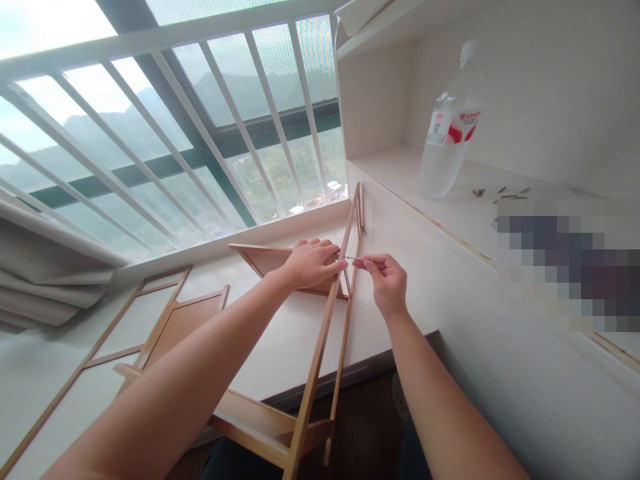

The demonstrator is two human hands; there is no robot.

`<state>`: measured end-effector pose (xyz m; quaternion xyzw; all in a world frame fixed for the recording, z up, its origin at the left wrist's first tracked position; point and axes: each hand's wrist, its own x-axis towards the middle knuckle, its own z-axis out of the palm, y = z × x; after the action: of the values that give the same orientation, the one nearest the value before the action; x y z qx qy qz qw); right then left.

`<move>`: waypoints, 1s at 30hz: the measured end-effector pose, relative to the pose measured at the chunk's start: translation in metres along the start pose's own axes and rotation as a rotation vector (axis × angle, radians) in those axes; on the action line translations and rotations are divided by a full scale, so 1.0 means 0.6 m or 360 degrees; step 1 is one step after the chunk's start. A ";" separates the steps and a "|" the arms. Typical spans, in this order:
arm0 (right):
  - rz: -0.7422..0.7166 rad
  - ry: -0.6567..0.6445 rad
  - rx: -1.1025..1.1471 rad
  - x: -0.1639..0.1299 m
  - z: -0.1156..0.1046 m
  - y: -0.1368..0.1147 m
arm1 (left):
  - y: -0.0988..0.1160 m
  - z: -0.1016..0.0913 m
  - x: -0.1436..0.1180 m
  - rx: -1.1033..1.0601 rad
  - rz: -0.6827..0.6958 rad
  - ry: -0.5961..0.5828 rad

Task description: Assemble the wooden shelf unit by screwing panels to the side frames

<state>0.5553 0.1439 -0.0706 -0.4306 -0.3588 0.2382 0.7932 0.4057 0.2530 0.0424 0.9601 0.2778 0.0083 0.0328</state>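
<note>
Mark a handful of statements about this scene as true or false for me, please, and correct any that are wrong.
1. The right hand holds a thin tool. True.
2. The left hand lies on the curtain. False: the left hand touches a wooden bar.
3. A plastic bottle stands on the shelf. True.
4. The bottle has no cap. False: a white cap is on it.
5. Small metal pieces lie near the bottle. True.
6. The curtain is at the picture's right. False: the curtain is at the left.
</note>
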 end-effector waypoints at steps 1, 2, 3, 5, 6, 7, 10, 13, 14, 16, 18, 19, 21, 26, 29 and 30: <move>0.0007 0.0006 -0.0007 0.001 -0.001 0.000 | 0.000 0.000 0.000 -0.0003 -0.0001 -0.0003; 0.0015 0.0012 -0.0017 0.001 -0.002 0.000 | 0.001 -0.001 0.000 -0.0004 -0.0005 -0.0009; 0.0027 0.0015 -0.0028 0.001 -0.002 -0.001 | 0.001 -0.002 -0.001 -0.0004 -0.0012 -0.0016; 0.0052 0.0021 -0.0038 0.002 -0.003 -0.004 | 0.003 -0.003 -0.002 0.0001 -0.0024 -0.0025; 0.0069 0.0024 -0.0038 0.002 -0.003 -0.006 | 0.003 -0.004 -0.002 0.0005 -0.0026 -0.0025; 0.0091 0.0027 -0.0030 0.002 -0.003 -0.007 | 0.004 -0.004 -0.002 0.0008 -0.0025 -0.0024; 0.0199 0.0012 0.0079 0.005 -0.003 -0.009 | 0.005 -0.005 -0.002 0.0005 -0.0021 -0.0024; 0.0416 -0.0051 0.0347 0.008 -0.002 -0.012 | 0.005 -0.005 -0.001 0.0005 -0.0025 -0.0029; 0.0505 -0.0071 0.0443 0.010 -0.002 -0.014 | 0.005 -0.004 -0.001 0.0008 -0.0027 -0.0028; 0.0671 -0.0086 0.0602 0.012 -0.001 -0.020 | 0.004 -0.003 -0.001 0.0012 -0.0030 -0.0021; 0.0811 -0.0081 0.0697 0.015 0.000 -0.026 | 0.003 -0.002 -0.001 0.0012 -0.0029 -0.0014; 0.0866 -0.0075 0.0724 0.016 0.000 -0.028 | 0.003 -0.002 -0.001 0.0013 -0.0024 -0.0013; 0.0944 -0.0063 0.0750 0.018 0.000 -0.031 | 0.002 -0.002 -0.001 0.0014 -0.0020 -0.0013; 0.0919 0.0037 0.0681 0.020 0.005 -0.034 | 0.004 -0.002 -0.001 0.0010 -0.0030 -0.0016; 0.0815 0.0093 0.0583 0.019 0.008 -0.035 | 0.004 -0.001 -0.001 0.0010 -0.0028 -0.0014; 0.0764 0.0104 0.0549 0.019 0.008 -0.034 | 0.004 -0.001 -0.001 0.0011 -0.0028 -0.0015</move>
<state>0.5601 0.1436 -0.0471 -0.3695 -0.1754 0.4624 0.7867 0.4062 0.2507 0.0432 0.9577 0.2860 0.0026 0.0309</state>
